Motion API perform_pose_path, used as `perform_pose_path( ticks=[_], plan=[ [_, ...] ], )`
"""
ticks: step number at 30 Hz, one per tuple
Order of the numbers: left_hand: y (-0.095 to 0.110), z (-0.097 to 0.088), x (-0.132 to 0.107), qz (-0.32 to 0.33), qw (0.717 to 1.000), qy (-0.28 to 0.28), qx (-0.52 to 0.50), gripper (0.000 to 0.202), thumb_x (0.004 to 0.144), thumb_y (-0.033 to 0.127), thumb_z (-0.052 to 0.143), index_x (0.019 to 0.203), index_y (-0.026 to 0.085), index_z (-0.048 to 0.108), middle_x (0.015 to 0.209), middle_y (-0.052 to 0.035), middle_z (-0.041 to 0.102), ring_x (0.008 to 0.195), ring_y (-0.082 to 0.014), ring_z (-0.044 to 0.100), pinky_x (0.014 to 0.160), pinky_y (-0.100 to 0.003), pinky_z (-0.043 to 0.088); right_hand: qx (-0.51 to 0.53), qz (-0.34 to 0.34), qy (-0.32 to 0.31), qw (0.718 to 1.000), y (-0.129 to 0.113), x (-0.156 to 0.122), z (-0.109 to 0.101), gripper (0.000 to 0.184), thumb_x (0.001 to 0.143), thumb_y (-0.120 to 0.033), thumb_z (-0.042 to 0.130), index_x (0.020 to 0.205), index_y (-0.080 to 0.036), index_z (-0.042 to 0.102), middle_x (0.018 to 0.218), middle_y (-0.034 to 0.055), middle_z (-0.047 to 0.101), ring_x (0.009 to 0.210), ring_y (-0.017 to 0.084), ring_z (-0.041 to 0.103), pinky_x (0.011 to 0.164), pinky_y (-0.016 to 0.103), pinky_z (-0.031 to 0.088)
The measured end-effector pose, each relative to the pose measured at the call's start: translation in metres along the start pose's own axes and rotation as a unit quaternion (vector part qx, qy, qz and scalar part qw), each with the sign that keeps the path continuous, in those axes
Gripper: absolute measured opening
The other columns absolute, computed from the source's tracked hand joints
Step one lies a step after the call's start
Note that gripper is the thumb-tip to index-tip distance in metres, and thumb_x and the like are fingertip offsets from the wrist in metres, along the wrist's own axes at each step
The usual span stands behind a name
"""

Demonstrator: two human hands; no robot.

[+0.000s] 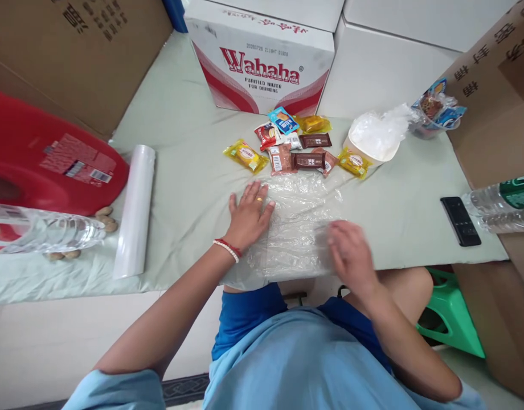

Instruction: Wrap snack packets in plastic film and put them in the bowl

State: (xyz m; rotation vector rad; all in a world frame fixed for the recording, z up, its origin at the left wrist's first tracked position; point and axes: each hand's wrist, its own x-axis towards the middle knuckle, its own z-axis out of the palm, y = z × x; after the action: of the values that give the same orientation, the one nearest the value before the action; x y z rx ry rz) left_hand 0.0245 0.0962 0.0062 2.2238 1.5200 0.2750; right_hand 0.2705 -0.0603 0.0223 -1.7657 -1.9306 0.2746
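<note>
At the far left a red tub (40, 165) and a clear bottle (44, 230) lie on the desk (189, 171), with a few nuts (106, 219) beside them. A roll (136, 208) of film lies just to their right, apart from both hands.

The left hand (249, 216) presses flat on the left part of a clear film (300, 228). Its grip is fully open and holds nothing. The film lies spread on the desk in front of the person, crinkled, with its near edge hanging over the desk's rim. The right hand (349, 256) rests on its near right corner. It is blurred, and its grip looks open, palm down, with nothing held.

As I judge it, the sheet is laid out and being smoothed. The snacks (296, 151) sit in a loose heap just beyond its far edge, and none is on it or wrapped.

A pale green cloth covers the desk. Behind the snacks stands a Wahaha box (262, 62), and to the right are a bowl (373, 139) lined with plastic, a bag (437, 111) of packets, a black remote (461, 221) and two bottles (505, 202). Cardboard cartons close in on both sides, and a green stool (452, 313) stands under the right end.
</note>
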Motion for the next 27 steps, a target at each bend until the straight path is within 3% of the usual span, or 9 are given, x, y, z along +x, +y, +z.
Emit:
perform_pose_path(
  ticks=[4,7,10,12,15,18,21,23,27],
  plan=[
    [0.002,-0.008,-0.018,0.057,0.995,0.073,0.043,0.056,0.107,0.040,0.036,0.157,0.018,0.050,0.171,-0.0144,0.039,0.163,-0.0325,0.026,0.132,-0.067,0.007,0.064,-0.143,-0.203,0.967,-0.081,0.000,0.050,0.048,0.105,-0.035,0.056,0.153,-0.027,0.059,0.159,0.0109,0.057,0.153,0.031,0.044,0.128,0.057,0.037],
    [-0.010,-0.003,-0.032,0.070,0.993,0.059,0.068,0.057,0.107,0.040,0.035,0.159,0.020,0.048,0.170,-0.0145,0.041,0.160,-0.0325,0.034,0.132,-0.068,0.009,0.088,-0.188,-0.288,0.935,-0.099,-0.006,0.066,0.053,0.104,-0.044,0.061,0.152,-0.022,0.059,0.166,0.0120,0.049,0.159,0.030,0.036,0.133,0.055,0.029],
    [-0.025,0.005,-0.038,0.059,0.993,0.035,0.094,0.063,0.107,0.045,0.033,0.165,0.020,0.038,0.172,-0.0157,0.035,0.161,-0.0346,0.033,0.129,-0.074,0.006,0.168,-0.178,-0.295,0.924,-0.081,0.007,0.048,0.048,0.106,-0.049,0.057,0.145,-0.023,0.065,0.154,0.0110,0.062,0.147,0.025,0.053,0.124,0.046,0.043],
    [-0.030,0.008,-0.038,0.067,0.992,0.024,0.105,0.065,0.108,0.047,0.031,0.166,0.020,0.034,0.173,-0.0157,0.031,0.162,-0.0343,0.030,0.129,-0.076,0.004,0.175,-0.134,-0.245,0.944,-0.058,0.036,0.027,0.039,0.107,-0.044,0.053,0.137,-0.026,0.070,0.135,0.0087,0.074,0.129,0.025,0.064,0.113,0.044,0.051],
    [-0.031,0.008,-0.036,0.072,0.991,0.022,0.113,0.064,0.108,0.047,0.029,0.167,0.020,0.034,0.174,-0.0150,0.030,0.162,-0.0332,0.029,0.129,-0.075,0.003,0.038,-0.039,-0.116,0.992,-0.020,0.105,0.003,0.034,0.106,-0.033,0.048,0.124,-0.023,0.076,0.118,0.0113,0.077,0.116,0.030,0.065,0.105,0.048,0.052],
    [-0.029,0.007,-0.036,0.070,0.990,0.020,0.118,0.063,0.109,0.047,0.029,0.166,0.021,0.035,0.174,-0.0145,0.031,0.162,-0.0325,0.029,0.130,-0.074,0.004,-0.093,-0.009,-0.066,0.993,0.013,0.179,-0.002,0.039,0.099,-0.024,0.056,0.134,-0.016,0.072,0.123,0.0162,0.073,0.122,0.037,0.058,0.109,0.052,0.047],
    [-0.028,0.008,-0.036,0.072,0.990,0.024,0.118,0.063,0.109,0.048,0.029,0.166,0.021,0.036,0.174,-0.0139,0.030,0.162,-0.0320,0.029,0.130,-0.074,0.004,-0.160,-0.035,-0.122,0.979,0.032,0.232,0.006,0.064,0.087,-0.027,0.076,0.148,-0.015,0.062,0.148,0.0182,0.062,0.132,0.040,0.053,0.111,0.051,0.046],
    [-0.029,0.008,-0.037,0.075,0.990,0.028,0.114,0.064,0.109,0.048,0.029,0.166,0.021,0.036,0.174,-0.0138,0.030,0.162,-0.0318,0.030,0.130,-0.073,0.004,-0.201,-0.033,-0.186,0.961,0.037,0.253,0.013,0.075,0.080,-0.030,0.085,0.149,-0.013,0.061,0.149,0.0212,0.060,0.131,0.041,0.056,0.106,0.049,0.048],
    [-0.030,0.008,-0.037,0.074,0.991,0.029,0.109,0.063,0.109,0.047,0.031,0.166,0.021,0.037,0.173,-0.0134,0.032,0.162,-0.0317,0.030,0.131,-0.071,0.001,-0.243,-0.035,-0.264,0.933,0.046,0.280,0.008,0.049,0.081,-0.027,0.084,0.128,-0.015,0.073,0.122,0.0164,0.075,0.106,0.033,0.068,0.088,0.038,0.051]
  ],
)
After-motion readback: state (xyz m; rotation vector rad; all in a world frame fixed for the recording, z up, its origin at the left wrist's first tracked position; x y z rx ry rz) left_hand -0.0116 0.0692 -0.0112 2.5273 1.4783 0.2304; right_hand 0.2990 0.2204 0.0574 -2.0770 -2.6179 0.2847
